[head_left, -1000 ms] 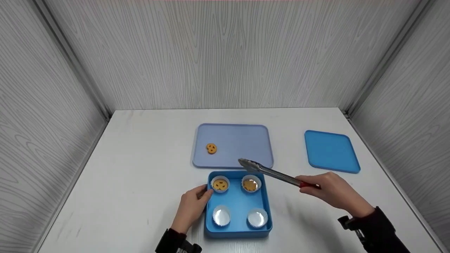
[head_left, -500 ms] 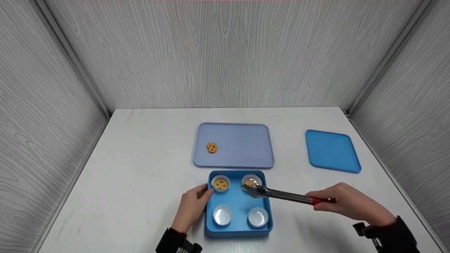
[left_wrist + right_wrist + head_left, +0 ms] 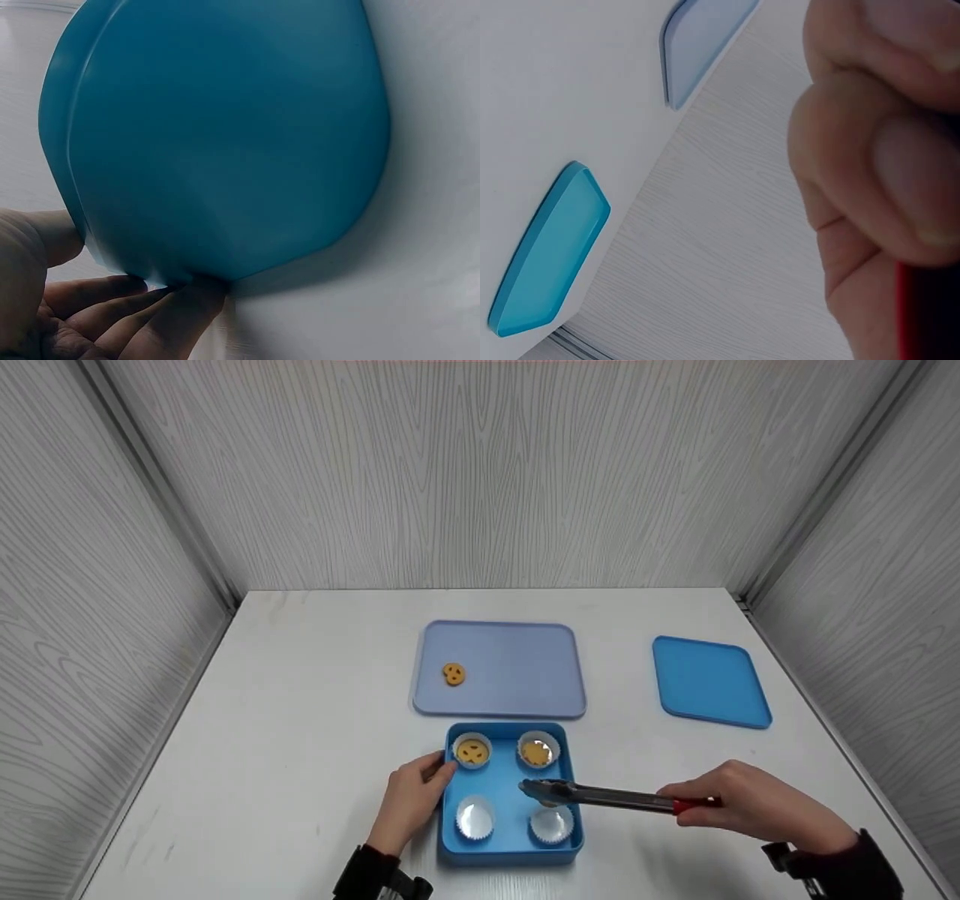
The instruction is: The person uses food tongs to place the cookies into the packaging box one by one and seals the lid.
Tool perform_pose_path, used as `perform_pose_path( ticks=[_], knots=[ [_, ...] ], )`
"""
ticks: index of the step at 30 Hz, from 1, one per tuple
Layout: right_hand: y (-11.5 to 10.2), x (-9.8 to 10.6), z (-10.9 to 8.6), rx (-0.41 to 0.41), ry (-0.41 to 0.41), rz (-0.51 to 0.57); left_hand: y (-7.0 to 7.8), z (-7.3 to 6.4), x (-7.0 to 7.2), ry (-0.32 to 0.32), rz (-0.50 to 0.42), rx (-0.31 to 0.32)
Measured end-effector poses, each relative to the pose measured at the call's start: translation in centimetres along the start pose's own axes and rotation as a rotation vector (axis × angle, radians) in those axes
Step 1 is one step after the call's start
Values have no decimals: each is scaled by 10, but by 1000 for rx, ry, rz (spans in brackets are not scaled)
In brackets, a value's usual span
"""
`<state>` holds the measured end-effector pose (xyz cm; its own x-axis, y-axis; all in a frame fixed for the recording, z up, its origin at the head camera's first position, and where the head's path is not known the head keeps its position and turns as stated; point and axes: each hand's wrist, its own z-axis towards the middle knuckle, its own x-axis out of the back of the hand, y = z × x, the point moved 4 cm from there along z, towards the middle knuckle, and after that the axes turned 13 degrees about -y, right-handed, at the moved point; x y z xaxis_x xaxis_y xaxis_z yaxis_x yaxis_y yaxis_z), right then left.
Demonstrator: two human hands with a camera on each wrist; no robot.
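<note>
A blue box stands at the front middle of the table, holding white paper baking cups. In the far-left cup lies a round cookie with holes; the far-right cup has a golden cookie with a jagged outline. The near-left cup shows only its shiny bottom. My left hand holds the box's left wall, thumb at the rim. My right hand grips red-handled metal tongs. Their tips hover above the box, partly covering the near-right cup; whether they pinch anything is unclear.
Behind the box lies a pale lavender tray with small overlapping cookies at its left. A flat blue lid or tray lies farther right. Grey wood-grain panels enclose the table at the back and both sides.
The tongs have swung from the lavender tray's near edge over the far-right cup and then toward the near-right cup, the right hand shifting right and nearer. My left hand stays on the box.
</note>
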<state>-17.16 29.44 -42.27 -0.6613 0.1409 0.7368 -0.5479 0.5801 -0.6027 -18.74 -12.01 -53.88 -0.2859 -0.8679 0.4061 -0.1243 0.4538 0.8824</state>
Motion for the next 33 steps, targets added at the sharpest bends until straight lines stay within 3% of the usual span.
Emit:
perform_pose_path(
  ticks=[16, 24, 33],
  knots=[
    [-12, 2, -2, 27, 3, -80, 1, 0, 0, -1, -4, -3],
    [-21, 5, -1, -62, -10, -119, 0, -1, 0, 2, -3, 3],
    [-29, 6, 2, -81, -21, -173, 0, 0, 0, -8, -15, 17]
  ],
)
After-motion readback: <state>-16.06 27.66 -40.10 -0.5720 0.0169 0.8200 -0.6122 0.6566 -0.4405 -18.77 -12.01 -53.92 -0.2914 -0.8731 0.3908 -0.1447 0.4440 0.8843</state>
